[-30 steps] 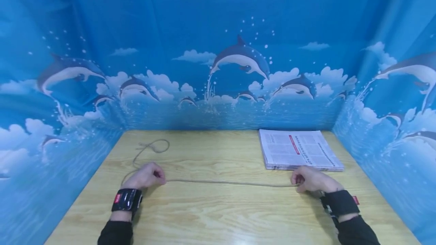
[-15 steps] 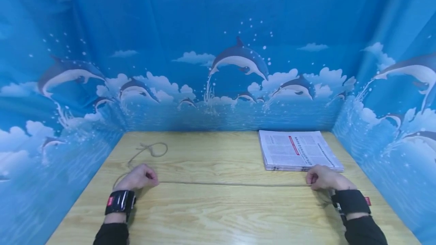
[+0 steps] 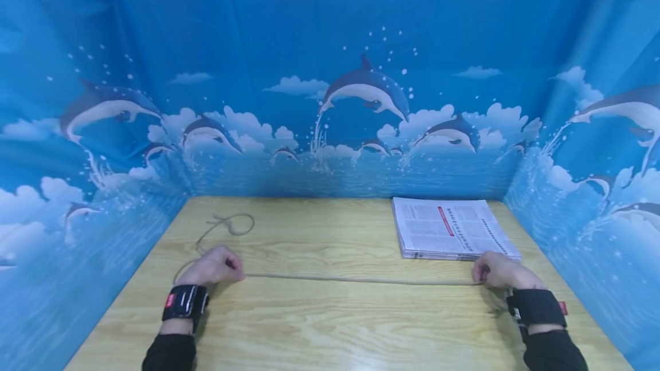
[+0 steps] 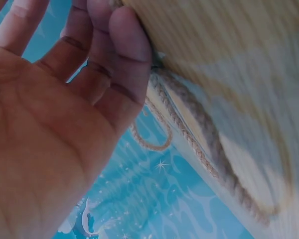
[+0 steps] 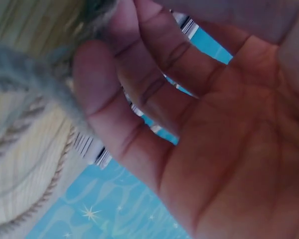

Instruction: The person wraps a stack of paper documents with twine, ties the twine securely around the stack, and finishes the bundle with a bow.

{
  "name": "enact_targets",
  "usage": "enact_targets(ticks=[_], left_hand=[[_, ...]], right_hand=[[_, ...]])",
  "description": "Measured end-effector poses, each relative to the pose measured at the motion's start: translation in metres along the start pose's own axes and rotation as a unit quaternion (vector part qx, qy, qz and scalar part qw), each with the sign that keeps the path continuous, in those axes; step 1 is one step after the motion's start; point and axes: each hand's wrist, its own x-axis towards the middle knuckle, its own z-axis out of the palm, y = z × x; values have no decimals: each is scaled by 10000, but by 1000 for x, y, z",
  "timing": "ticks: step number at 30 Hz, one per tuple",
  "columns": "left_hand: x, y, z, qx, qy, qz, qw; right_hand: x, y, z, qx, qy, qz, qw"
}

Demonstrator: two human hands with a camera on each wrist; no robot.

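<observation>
A thin beige braided rope [image 3: 356, 280] runs nearly straight across the wooden table between both hands. My left hand [image 3: 213, 266] pinches it on the left side with fingertips low at the tabletop. Beyond that hand, the rest of the rope curves back to a loose loop near the far left. My right hand [image 3: 507, 275] pinches the rope on the right, just in front of the newspapers. In the left wrist view, stretches of rope [image 4: 204, 124] trail beside the fingers. The right wrist view shows blurred rope [image 5: 20, 64] close by the fingertips, and the pinch itself is partly hidden.
A stack of newspapers [image 3: 433, 225] lies at the back right of the table [image 3: 330, 325], close to my right hand. Blue dolphin-printed curtains [image 3: 330, 176] enclose the table at the back and on both sides.
My right hand has slid to the right and my left hand slightly left, so the span of rope between them has become longer. The newspapers have stayed put.
</observation>
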Motion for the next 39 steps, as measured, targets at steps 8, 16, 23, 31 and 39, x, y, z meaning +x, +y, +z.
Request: enact_targets(ticks=[8,16,23,31,39], left_hand=[[1,7,5,74,65,-348,9993],[3,11,6,71,118,-397,9991],[16,27,18,416,525,-280,9974],[31,52,50,909,324,290,9949],[35,77,61,763,-36,382,9963]], right_hand=[[-3,7,-6,130,-206,267,9993],[3,8,-13,303,361,-730,9962],[9,10,-17,-182,1843,-89,9827],[16,13,-10,-433,1799,377,9820],[19,24,-15,169,874,1267,9879]])
